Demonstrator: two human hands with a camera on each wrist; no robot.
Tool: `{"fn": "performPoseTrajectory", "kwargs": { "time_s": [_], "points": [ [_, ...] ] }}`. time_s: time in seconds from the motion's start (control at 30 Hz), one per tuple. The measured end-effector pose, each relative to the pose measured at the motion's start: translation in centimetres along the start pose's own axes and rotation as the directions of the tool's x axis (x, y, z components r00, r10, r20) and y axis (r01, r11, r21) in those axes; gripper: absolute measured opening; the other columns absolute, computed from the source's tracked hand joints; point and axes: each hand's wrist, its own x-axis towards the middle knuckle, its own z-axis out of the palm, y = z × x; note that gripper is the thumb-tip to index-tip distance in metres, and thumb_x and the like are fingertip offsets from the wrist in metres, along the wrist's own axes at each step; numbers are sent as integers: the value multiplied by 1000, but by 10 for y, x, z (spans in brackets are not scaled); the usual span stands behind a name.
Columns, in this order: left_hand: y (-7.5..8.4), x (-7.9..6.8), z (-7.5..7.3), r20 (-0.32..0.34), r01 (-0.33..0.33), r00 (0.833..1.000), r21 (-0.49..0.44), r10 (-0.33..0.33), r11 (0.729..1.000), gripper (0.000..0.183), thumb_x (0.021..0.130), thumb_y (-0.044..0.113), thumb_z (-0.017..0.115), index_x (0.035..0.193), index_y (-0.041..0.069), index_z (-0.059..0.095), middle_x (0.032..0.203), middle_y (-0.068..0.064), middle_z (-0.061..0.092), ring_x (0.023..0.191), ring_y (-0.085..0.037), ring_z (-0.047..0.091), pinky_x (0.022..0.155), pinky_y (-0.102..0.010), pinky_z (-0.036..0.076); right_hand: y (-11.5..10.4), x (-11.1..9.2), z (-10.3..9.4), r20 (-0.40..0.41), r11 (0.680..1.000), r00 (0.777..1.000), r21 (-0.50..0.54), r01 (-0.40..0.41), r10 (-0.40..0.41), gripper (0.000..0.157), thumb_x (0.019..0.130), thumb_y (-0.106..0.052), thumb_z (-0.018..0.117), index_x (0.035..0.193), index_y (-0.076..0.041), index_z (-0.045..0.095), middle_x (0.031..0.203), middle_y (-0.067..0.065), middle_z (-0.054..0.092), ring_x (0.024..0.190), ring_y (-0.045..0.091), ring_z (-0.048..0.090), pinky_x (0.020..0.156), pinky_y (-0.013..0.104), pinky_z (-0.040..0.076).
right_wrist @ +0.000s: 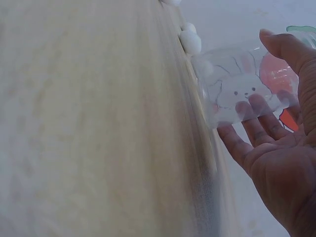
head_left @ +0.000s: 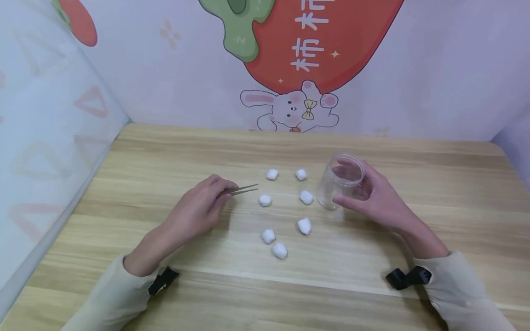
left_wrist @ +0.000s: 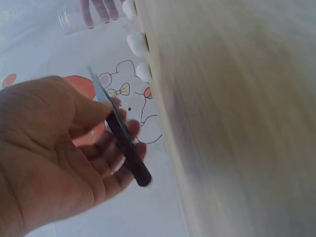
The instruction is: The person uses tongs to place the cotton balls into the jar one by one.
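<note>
Left hand (head_left: 199, 204) pinches tweezers (left_wrist: 121, 135), right hand (head_left: 380, 196) grips jar (head_left: 331, 184); cotton balls (head_left: 306, 197) between the table's (head_left: 256, 299) side edges (likely soft, light) suit mid-body nipping.

Soft, fairly even light fills the head view, leaving a diffuse shadow beside the bare left hand (head_left: 200, 202) and faint glints on the clear cylindrical jar (head_left: 332, 182), while both wrist views look hazier, the light-brown wood-grain tabletop (left_wrist: 237, 118) blurred.
</note>
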Motion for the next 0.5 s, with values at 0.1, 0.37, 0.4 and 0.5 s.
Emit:
{"fn": "performPoseTrajectory", "kwargs": {
  "time_s": [0.1, 0.37, 0.4, 0.5],
  "points": [
    [3, -8, -1, 20, -61, 998, 1, 61, 998, 25, 105, 5, 61, 127, 11, 70, 114, -2, 69, 97, -13, 61, 84, -36, 54, 2, -1, 0, 2, 1000, 1000, 4, 10, -10, 78, 90, -6, 84, 157, -23, 46, 145, 4, 61, 131, -1, 59, 108, 8, 44],
    [12, -22, 3, 61, -164, 985, 18, 163, 986, 20, 104, 17, 69, 124, 14, 72, 115, 4, 69, 98, -6, 64, 87, -32, 58, -1, 1, 0, 2, 999, 1000, -14, -30, 30, 79, 90, -10, 85, 156, -28, 45, 149, 7, 60, 134, 1, 58, 108, 8, 43],
    [13, -23, 3, 61, -181, 982, 19, 180, 983, 20, 103, 18, 70, 122, 14, 73, 114, 5, 69, 98, -6, 64, 87, -31, 59, -1, 1, 0, 1, 999, 999, -12, -34, 34, 79, 90, -10, 85, 156, -29, 45, 149, 7, 60, 134, 1, 57, 109, 8, 43],
    [16, -27, 5, 55, -230, 972, -3, 230, 973, 18, 100, 20, 74, 117, 16, 75, 109, 7, 71, 92, -1, 65, 83, -26, 59, 0, 2, 0, 7, 1000, 1000, -3, -23, 23, 80, 90, -9, 85, 157, -27, 45, 150, 9, 59, 136, 2, 57, 109, 8, 43]
  ]
}}
